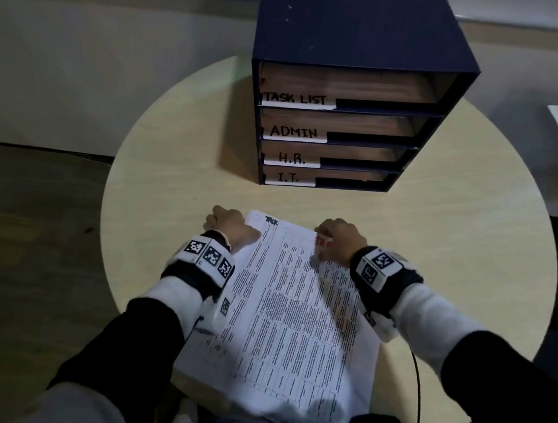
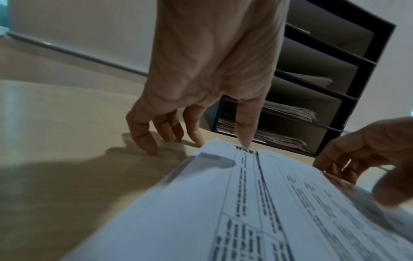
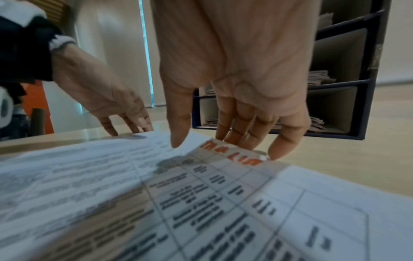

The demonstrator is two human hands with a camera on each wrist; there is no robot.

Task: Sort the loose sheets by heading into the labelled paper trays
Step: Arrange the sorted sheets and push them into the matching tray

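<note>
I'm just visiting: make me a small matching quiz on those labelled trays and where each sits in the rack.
Things:
1. TASK LIST tray
2. ADMIN tray
3. H.R. tray
4. I.T. tray

Places in the dark blue rack:
a. bottom
b. second from top
c. top
d. third from top

Pairs: 1-c, 2-b, 3-d, 4-a

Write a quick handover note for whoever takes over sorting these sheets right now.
Left hand: fingertips down at the stack's far left corner, gripping nothing.
Right hand: lifting the far right corner of the top sheet.
Stack of sheets lies on the round table, before the tray unit labelled TASK LIST, ADMIN, H.R., I.T.
Done: some trays already hold papers.
Left: file the remaining stack.
</note>
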